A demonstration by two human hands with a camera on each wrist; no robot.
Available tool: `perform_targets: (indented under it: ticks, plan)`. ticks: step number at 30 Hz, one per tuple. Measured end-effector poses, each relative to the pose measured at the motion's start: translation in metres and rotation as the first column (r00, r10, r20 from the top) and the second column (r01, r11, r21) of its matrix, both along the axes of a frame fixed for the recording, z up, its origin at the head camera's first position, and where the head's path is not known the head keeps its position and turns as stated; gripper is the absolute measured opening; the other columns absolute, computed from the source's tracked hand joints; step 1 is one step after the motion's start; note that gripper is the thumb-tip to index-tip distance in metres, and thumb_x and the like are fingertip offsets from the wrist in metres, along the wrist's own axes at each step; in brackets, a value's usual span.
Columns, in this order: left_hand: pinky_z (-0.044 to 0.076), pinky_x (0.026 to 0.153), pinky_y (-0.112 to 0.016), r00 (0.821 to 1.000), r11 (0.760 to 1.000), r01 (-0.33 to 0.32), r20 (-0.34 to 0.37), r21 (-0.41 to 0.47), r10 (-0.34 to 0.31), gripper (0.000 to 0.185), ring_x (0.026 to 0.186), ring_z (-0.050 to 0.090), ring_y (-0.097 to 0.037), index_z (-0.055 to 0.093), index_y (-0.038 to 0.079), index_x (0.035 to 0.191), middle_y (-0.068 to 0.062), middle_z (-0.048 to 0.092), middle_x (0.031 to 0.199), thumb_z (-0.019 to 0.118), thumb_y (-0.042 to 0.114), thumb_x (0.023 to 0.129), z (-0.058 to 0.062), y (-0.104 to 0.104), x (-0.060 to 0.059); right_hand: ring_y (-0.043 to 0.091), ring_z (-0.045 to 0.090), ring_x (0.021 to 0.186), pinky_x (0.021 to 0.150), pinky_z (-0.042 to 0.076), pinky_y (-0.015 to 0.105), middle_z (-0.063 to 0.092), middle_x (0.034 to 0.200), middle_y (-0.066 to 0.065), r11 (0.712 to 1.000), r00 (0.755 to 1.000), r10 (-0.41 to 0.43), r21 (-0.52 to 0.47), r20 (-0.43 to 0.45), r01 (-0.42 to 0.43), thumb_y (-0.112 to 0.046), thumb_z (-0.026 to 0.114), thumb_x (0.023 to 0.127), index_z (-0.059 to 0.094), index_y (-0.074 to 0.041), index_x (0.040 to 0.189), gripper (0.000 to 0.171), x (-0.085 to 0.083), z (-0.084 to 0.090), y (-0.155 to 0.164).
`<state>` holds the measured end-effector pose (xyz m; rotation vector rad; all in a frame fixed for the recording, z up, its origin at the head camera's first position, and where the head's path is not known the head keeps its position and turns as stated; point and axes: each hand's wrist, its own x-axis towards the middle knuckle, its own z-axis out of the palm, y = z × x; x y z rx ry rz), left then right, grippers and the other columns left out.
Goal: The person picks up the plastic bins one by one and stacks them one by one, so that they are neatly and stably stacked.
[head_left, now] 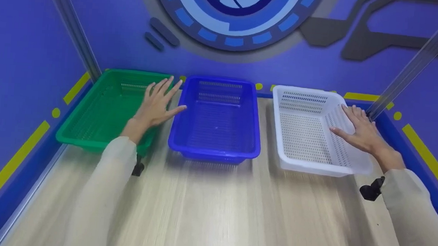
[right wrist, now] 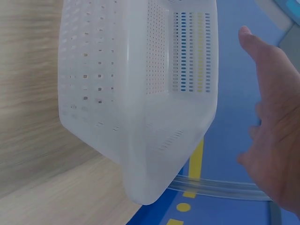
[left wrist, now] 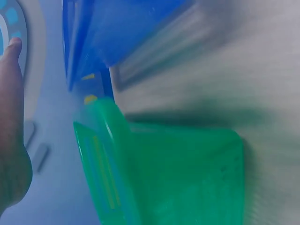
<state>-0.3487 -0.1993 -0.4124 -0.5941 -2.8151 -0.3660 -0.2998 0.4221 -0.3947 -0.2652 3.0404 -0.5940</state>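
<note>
While a wood-grain counter (head_left: pixel 214 206) spreads across the lower frame, a person's left hand (head_left: pixel 153 105) hovers left of centre over the right edge of a green basket (head_left: pixel 105 112), its grip apart, fingers fanned and thumb pointing toward the blue basket (head_left: pixel 215 128) at mid-frame. At right, the right hand (head_left: pixel 365 132) hangs over the right side of a white basket (head_left: pixel 305 138), its grip also apart, thumb extended. The three baskets line up across the middle of the frame before a blue wall (head_left: pixel 131 60). Pale sleeves (head_left: pixel 414 218) extend from the lower left and lower right, a black device (head_left: pixel 138 168) at each wrist. The left wrist view shows the green basket blurred at bottom; the right wrist view shows the white basket at upper centre, the hand apart from its rim.
</note>
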Motion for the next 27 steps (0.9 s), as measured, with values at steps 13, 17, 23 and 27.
perform_targets:
  ticks: [13, 17, 23, 27]
  plan:
    - [0.017, 0.123, -0.063, 0.996, 0.994, 0.074, 0.037, 0.077, -0.077, 0.085, 0.152, 0.028, -0.038, 0.021, 0.016, 0.165, -0.017, 0.035, 0.163, 0.061, 0.053, 0.099, 0.0, 0.048, 0.006, 0.058, 0.05, 0.122, 0.088, 0.046, 0.076, 0.029, 0.16, 0.032, 0.992, 0.999, 0.032, -0.119, -0.021, -0.034, -0.044, 0.064, 0.097, 0.01, -0.016, 0.166, 0.091, 0.01, -0.008, 0.016]
    - [0.019, 0.123, -0.064, 0.993, 0.991, 0.098, 0.052, 0.087, -0.103, 0.083, 0.15, 0.031, -0.037, 0.021, 0.018, 0.165, -0.016, 0.04, 0.16, 0.062, 0.049, 0.099, 0.001, 0.065, 0.009, 0.058, 0.059, 0.109, 0.08, 0.055, 0.069, 0.035, 0.156, 0.035, 0.992, 0.999, 0.02, -0.125, -0.025, -0.023, -0.043, 0.064, 0.098, 0.013, -0.015, 0.165, 0.088, 0.015, -0.011, 0.024]
    - [0.022, 0.122, -0.06, 0.985, 0.976, 0.155, 0.058, 0.151, -0.165, 0.081, 0.148, 0.033, -0.038, 0.024, 0.015, 0.164, -0.017, 0.044, 0.157, 0.064, 0.043, 0.099, 0.0, 0.088, 0.012, 0.066, 0.055, 0.115, 0.088, 0.049, 0.074, 0.026, 0.158, 0.04, 0.994, 1.0, -0.01, -0.108, 0.004, 0.01, -0.043, 0.062, 0.1, 0.014, -0.013, 0.165, 0.087, 0.021, -0.013, 0.033]
    - [0.023, 0.121, -0.059, 0.979, 0.969, 0.182, 0.064, 0.166, -0.194, 0.081, 0.147, 0.034, -0.037, 0.023, 0.015, 0.164, -0.016, 0.045, 0.155, 0.063, 0.043, 0.1, 0.0, 0.099, 0.014, 0.068, 0.049, 0.121, 0.096, 0.04, 0.079, 0.023, 0.158, 0.042, 0.994, 0.999, -0.026, -0.105, 0.023, 0.028, -0.04, 0.062, 0.1, 0.013, -0.011, 0.165, 0.086, 0.024, -0.013, 0.038]
